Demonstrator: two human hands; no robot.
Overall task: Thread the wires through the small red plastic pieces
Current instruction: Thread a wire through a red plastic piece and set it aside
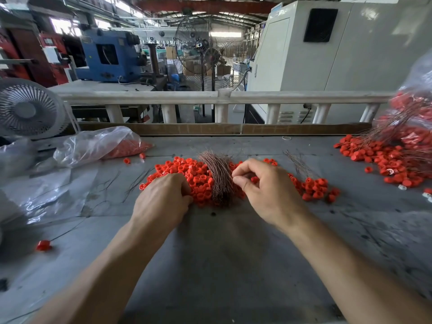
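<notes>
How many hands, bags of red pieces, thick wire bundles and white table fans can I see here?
Hands: 2, the left hand and the right hand
Bags holding red pieces: 2, the left bag and the right bag
Thick copper wire bundle: 1
White table fan: 1
Total: 6

A grey worktable (222,265) carries a heap of red plastic pieces (194,176), a copper wire bundle (218,176), clear plastic bags (93,146) and a white desk fan (28,111).
</notes>
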